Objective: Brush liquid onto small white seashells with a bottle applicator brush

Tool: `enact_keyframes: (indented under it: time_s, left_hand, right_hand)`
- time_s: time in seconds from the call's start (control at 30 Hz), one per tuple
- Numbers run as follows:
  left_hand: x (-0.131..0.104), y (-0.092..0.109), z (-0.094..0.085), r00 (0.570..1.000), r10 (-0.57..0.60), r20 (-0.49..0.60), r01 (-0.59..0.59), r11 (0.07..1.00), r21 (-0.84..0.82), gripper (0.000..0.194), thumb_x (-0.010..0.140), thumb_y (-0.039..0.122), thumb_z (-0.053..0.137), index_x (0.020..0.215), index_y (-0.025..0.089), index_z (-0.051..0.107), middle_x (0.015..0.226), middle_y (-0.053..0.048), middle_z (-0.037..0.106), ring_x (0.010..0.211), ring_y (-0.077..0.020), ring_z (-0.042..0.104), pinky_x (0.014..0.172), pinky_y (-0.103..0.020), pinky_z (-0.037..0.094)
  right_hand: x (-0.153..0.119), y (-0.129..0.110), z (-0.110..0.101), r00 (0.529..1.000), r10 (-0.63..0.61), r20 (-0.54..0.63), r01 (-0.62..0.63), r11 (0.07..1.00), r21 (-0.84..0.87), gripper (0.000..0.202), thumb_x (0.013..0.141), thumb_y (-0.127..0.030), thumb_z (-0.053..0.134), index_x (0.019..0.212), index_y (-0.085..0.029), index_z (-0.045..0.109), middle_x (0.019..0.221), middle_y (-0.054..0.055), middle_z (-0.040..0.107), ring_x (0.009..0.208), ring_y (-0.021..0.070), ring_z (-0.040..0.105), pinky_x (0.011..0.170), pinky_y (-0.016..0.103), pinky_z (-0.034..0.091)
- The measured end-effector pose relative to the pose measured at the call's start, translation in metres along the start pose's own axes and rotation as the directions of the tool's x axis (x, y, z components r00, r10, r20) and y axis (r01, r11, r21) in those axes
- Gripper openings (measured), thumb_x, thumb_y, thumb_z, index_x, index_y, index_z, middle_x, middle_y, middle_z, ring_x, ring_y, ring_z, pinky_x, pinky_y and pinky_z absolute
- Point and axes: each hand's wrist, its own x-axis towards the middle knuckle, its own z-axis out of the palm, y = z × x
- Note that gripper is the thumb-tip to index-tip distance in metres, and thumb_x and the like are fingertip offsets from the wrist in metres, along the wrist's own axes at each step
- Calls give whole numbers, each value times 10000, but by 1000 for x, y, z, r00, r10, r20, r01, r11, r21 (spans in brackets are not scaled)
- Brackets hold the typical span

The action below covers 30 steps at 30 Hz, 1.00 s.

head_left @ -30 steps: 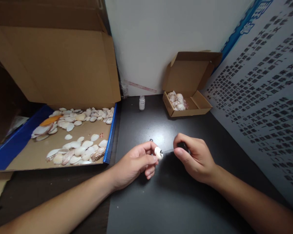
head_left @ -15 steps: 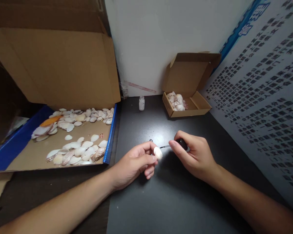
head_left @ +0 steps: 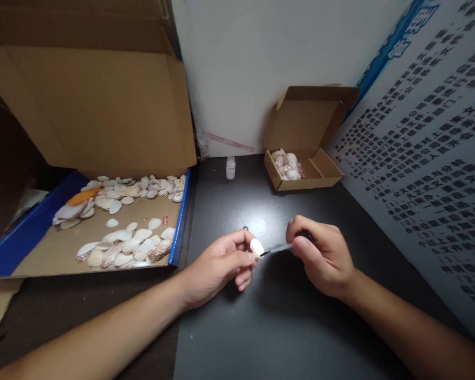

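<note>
Between the thumb and fingers of my left hand [head_left: 225, 264] is a small white shell [head_left: 256, 247], held above the dark tabletop. My right hand [head_left: 324, 253] is closed round the black cap of a thin brush [head_left: 279, 247]. The dark tip of this brush lies at the lower right edge of the shell; the thin stem is slightly blurred. Behind the hands, a small clear bottle [head_left: 230, 169] with a white label stands upright, its top uncapped.
At the left lies an open blue-edged cardboard box [head_left: 71, 248] with several shells and an orange piece [head_left: 83, 196]. A smaller open box [head_left: 309, 182] at the back right holds shells. A printed sheet [head_left: 427, 158] rises on the right.
The brush tip has come down to the shell's lower right edge, and my right hand has shifted slightly right and turned. My left hand keeps the shell nearly in place.
</note>
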Motion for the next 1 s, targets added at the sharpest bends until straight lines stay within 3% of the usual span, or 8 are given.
enact_keyframes:
  time_s: [0.17, 0.33, 0.5, 0.6, 0.7, 0.87, 1.0]
  left_hand:
    - [-1, 0, 1, 1000, 2, -3, -2, 1000, 5, 145, 811, 210, 656, 855, 157, 528, 709, 42, 514, 473, -30, 417, 500, -202, 387]
    - [-2, 1, 1, 1000, -11, -20, 12, 999, 35, 172, 805, 216, 664, 846, 166, 505, 698, 51, 502, 473, -33, 415, 494, -200, 384]
    - [-2, -1, -1, 1000, 7, -6, -7, 998, 56, 173, 817, 226, 665, 849, 169, 505, 685, 60, 492, 466, -31, 411, 499, -200, 395]
    - [-2, -2, -1, 1000, 15, 1, -15, 998, 56, 165, 826, 230, 659, 854, 168, 509, 680, 61, 493, 466, -31, 418, 497, -198, 393]
    - [-1, -2, 0, 1000, 16, 2, -16, 998, 61, 158, 830, 231, 654, 853, 168, 511, 656, 63, 484, 471, -37, 420, 494, -195, 392]
    - [0, 0, 0, 1000, 16, -1, -16, 999, 40, 148, 820, 207, 650, 849, 168, 511, 659, 65, 485, 463, -33, 411, 496, -196, 399]
    - [0, 0, 1, 1000, 5, -14, -5, 1000, 19, 159, 813, 206, 653, 848, 168, 503, 670, 60, 496, 464, -34, 414, 492, -198, 391]
  right_hand:
    - [-1, 0, 1, 999, 43, 2, -43, 992, -117, 294, 931, -290, 562, 672, -203, 453, 539, -73, 393, 460, 71, 361, 472, 211, 300]
    - [-1, 0, 0, 1000, -16, 7, 16, 1000, 22, 294, 964, -319, 488, 695, -208, 445, 556, -69, 399, 465, 73, 370, 478, 205, 315]
    - [1, -1, 1, 999, 50, 8, -49, 995, -86, 288, 937, -280, 548, 678, -204, 447, 545, -75, 389, 466, 67, 358, 471, 203, 301]
    - [0, -1, 0, 999, 47, -21, -48, 998, -29, 294, 950, -283, 517, 677, -208, 439, 548, -71, 387, 468, 73, 362, 475, 207, 312]
    - [-1, 0, 0, 999, -9, 36, 8, 1000, 26, 289, 953, -297, 498, 683, -211, 443, 555, -65, 401, 465, 79, 367, 474, 214, 318]
    - [1, -1, 1, 998, 67, -14, -68, 993, -98, 286, 926, -276, 569, 675, -208, 448, 542, -71, 398, 464, 74, 362, 466, 211, 301]
    - [0, -2, 0, 1000, 3, 9, -3, 1000, 13, 289, 949, -290, 506, 678, -211, 442, 550, -67, 401, 460, 75, 370, 471, 207, 318]
